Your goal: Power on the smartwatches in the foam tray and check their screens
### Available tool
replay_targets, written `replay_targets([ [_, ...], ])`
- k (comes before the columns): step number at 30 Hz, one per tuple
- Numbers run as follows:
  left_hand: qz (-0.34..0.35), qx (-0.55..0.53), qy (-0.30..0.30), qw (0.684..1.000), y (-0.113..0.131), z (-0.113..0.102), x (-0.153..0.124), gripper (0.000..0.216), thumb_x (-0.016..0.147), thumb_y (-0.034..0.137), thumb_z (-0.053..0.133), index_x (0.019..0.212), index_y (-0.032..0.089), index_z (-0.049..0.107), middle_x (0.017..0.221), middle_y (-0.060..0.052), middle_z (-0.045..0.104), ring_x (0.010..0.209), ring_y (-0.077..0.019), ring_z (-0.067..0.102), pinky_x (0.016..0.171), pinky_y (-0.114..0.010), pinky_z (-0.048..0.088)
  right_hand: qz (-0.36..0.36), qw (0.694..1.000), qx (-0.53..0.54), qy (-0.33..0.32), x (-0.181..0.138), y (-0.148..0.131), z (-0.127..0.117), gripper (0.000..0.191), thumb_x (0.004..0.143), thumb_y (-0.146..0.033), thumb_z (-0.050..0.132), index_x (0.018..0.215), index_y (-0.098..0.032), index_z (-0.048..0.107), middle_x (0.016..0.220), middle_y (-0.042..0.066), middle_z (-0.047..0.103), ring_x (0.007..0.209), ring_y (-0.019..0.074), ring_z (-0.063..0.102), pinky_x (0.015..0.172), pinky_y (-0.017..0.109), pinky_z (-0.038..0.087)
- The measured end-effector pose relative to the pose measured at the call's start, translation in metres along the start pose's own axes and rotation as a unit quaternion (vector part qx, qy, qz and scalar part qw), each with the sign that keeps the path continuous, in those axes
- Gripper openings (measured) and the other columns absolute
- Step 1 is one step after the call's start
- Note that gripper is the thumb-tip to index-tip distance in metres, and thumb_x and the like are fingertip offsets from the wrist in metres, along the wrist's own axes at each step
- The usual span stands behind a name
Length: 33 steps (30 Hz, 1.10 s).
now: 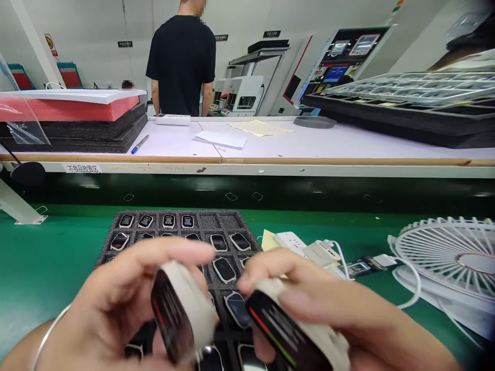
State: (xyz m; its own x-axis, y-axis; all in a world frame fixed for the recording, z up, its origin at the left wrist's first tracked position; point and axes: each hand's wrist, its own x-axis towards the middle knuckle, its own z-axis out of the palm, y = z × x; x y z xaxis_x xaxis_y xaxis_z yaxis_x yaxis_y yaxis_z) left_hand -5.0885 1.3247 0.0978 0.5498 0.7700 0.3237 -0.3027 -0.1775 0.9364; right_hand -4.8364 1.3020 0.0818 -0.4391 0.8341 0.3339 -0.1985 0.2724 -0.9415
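My left hand (119,299) grips a smartwatch body (181,309) with a pale beige case, tilted on edge and blurred by motion. Close beside it, a second smartwatch body (294,330) is held in my right hand (320,304), its dark screen lit with red and green marks and text. Both watches are strapless as far as I can see. Beneath the hands lies a black foam tray (222,219) with rows of compartments, many holding similar watch bodies such as the watch (224,270). My hands hide much of the tray's middle.
A white fan (448,263) stands at right, near a power strip (290,242) with chargers and cables. A raised shelf (247,159) crosses behind, carrying foam stacks (73,123), paper, a pen (139,144) and stacked trays (406,108). A person (181,62) stands beyond.
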Motion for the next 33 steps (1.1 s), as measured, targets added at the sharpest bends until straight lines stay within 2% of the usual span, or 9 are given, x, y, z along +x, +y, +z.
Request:
replay_targets([
  [2, -0.016, 0.005, 0.061, 0.998, -0.005, -0.009, 0.011, 0.056, 0.077, 0.012, 0.079, 0.127, 0.034, 0.063, 0.088, -0.001, 0.069, 0.069, -0.0098, 0.063, 0.059, -0.014, 0.050, -0.006, 0.998, 0.046, 0.043, 0.012, 0.006, 0.005, 0.036, 0.092, -0.030, 0.069, 0.127, -0.040, 0.064, 0.123, 0.007, 0.065, 0.076, 0.0155, 0.070, 0.072, 0.030, 0.058],
  [4, -0.019, 0.018, 0.123, 0.992, -0.015, -0.020, 0.026, 0.057, 0.075, 0.010, 0.080, 0.125, 0.030, 0.063, 0.089, -0.001, 0.069, 0.074, -0.0094, 0.064, 0.061, -0.013, 0.050, 0.026, 0.991, 0.113, 0.067, 0.030, 0.019, 0.005, 0.038, 0.092, -0.027, 0.068, 0.128, -0.037, 0.062, 0.120, 0.006, 0.068, 0.078, 0.0159, 0.071, 0.078, 0.033, 0.058],
  [7, -0.041, 0.019, 0.198, 0.979, -0.039, -0.036, 0.050, 0.064, 0.073, 0.012, 0.080, 0.131, 0.024, 0.056, 0.095, -0.002, 0.068, 0.082, -0.0110, 0.064, 0.064, -0.015, 0.052, 0.113, 0.966, 0.214, 0.096, 0.059, 0.049, -0.002, 0.045, 0.082, -0.022, 0.076, 0.124, -0.029, 0.061, 0.117, 0.007, 0.071, 0.081, 0.0175, 0.072, 0.077, 0.031, 0.057],
  [9, -0.073, 0.008, 0.213, 0.974, -0.055, -0.044, 0.060, 0.071, 0.072, 0.013, 0.079, 0.136, 0.022, 0.050, 0.095, -0.001, 0.067, 0.075, -0.0093, 0.063, 0.060, -0.016, 0.051, 0.158, 0.946, 0.255, 0.121, 0.073, 0.069, -0.010, 0.043, 0.077, -0.023, 0.079, 0.116, -0.023, 0.062, 0.111, 0.009, 0.073, 0.075, 0.0160, 0.072, 0.070, 0.028, 0.055],
  [13, -0.127, -0.021, 0.198, 0.972, -0.072, -0.048, 0.067, 0.060, 0.075, 0.019, 0.075, 0.131, 0.017, 0.052, 0.088, 0.001, 0.066, 0.059, -0.0079, 0.063, 0.058, -0.020, 0.051, 0.183, 0.936, 0.263, 0.144, 0.084, 0.092, -0.023, 0.042, 0.075, -0.033, 0.082, 0.109, -0.020, 0.062, 0.100, 0.008, 0.075, 0.065, 0.0138, 0.068, 0.062, 0.025, 0.051],
  [19, -0.141, -0.064, 0.164, 0.974, -0.072, -0.047, 0.066, 0.043, 0.080, 0.023, 0.070, 0.120, 0.019, 0.055, 0.094, -0.002, 0.071, 0.070, -0.0159, 0.073, 0.071, -0.030, 0.059, 0.151, 0.952, 0.231, 0.136, 0.084, 0.091, -0.026, 0.033, 0.083, -0.040, 0.074, 0.107, -0.021, 0.062, 0.095, 0.006, 0.073, 0.060, 0.0140, 0.066, 0.059, 0.028, 0.048],
  [23, -0.148, -0.054, 0.155, 0.975, -0.073, -0.045, 0.066, 0.043, 0.080, 0.022, 0.070, 0.120, 0.019, 0.054, 0.100, -0.005, 0.073, 0.075, -0.0171, 0.074, 0.076, -0.031, 0.059, 0.139, 0.961, 0.203, 0.129, 0.083, 0.091, -0.024, 0.034, 0.083, -0.034, 0.072, 0.113, -0.023, 0.060, 0.095, 0.003, 0.072, 0.063, 0.0140, 0.066, 0.062, 0.029, 0.049],
  [28, -0.131, -0.029, 0.154, 0.979, -0.076, -0.044, 0.065, 0.050, 0.075, 0.016, 0.074, 0.121, 0.019, 0.054, 0.100, -0.002, 0.070, 0.073, -0.0140, 0.073, 0.074, -0.028, 0.059, 0.113, 0.971, 0.170, 0.124, 0.081, 0.091, -0.021, 0.045, 0.072, -0.014, 0.069, 0.115, -0.024, 0.058, 0.099, 0.002, 0.071, 0.066, 0.0135, 0.067, 0.066, 0.030, 0.050],
  [33, -0.115, -0.015, 0.152, 0.982, -0.077, -0.042, 0.064, 0.050, 0.076, 0.011, 0.072, 0.122, 0.019, 0.053, 0.097, -0.002, 0.070, 0.069, -0.0101, 0.071, 0.071, -0.024, 0.057, 0.104, 0.974, 0.154, 0.131, 0.080, 0.089, -0.020, 0.044, 0.071, -0.012, 0.067, 0.113, -0.023, 0.058, 0.100, 0.002, 0.072, 0.067, 0.0135, 0.067, 0.068, 0.031, 0.051],
])
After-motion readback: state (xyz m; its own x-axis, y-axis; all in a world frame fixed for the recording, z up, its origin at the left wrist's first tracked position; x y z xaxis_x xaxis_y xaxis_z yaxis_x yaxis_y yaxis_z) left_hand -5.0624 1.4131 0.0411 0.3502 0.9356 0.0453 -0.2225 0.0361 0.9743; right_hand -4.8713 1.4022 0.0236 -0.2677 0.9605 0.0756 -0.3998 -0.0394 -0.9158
